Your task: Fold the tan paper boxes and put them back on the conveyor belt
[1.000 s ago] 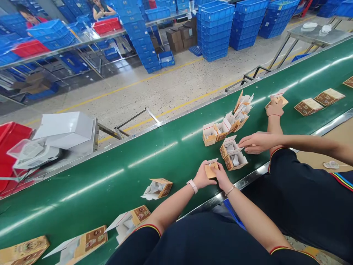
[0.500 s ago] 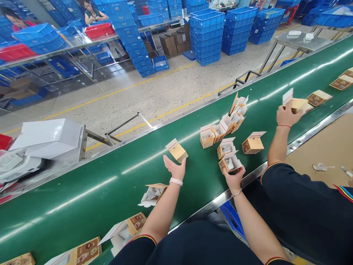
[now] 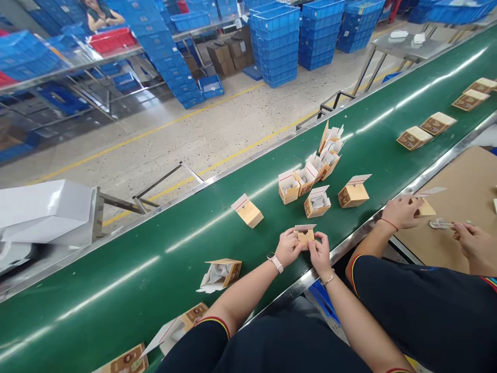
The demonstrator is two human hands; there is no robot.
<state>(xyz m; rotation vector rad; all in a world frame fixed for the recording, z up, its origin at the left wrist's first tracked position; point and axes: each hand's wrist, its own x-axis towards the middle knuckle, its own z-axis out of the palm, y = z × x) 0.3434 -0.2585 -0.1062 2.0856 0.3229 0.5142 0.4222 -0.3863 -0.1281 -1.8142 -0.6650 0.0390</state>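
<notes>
Between my hands, over the near side of the green conveyor belt [image 3: 217,235], is a small tan cardboard box [image 3: 305,236] with one flap standing up. My left hand [image 3: 289,247] grips its left side, and my right hand [image 3: 320,251] closes on its right side and front. Beyond it stands an open box [image 3: 317,201] with white stuffing inside. To the left of that, a box [image 3: 248,211] lies with its top folded down and a white flap raised. Another such box [image 3: 353,191] is at the right.
A row of open boxes [image 3: 306,178] stands farther across the belt. More open boxes [image 3: 220,273] lie near left, closed ones [image 3: 414,138] far right. At right a co-worker's hand [image 3: 402,212] holds a box by a brown board [image 3: 462,181]. The belt has a metal edge [image 3: 349,241].
My left hand has moved right, away from the flap-up box, to join my right hand on the open box; its top is now folded down. The co-worker's hand has come back with a box.
</notes>
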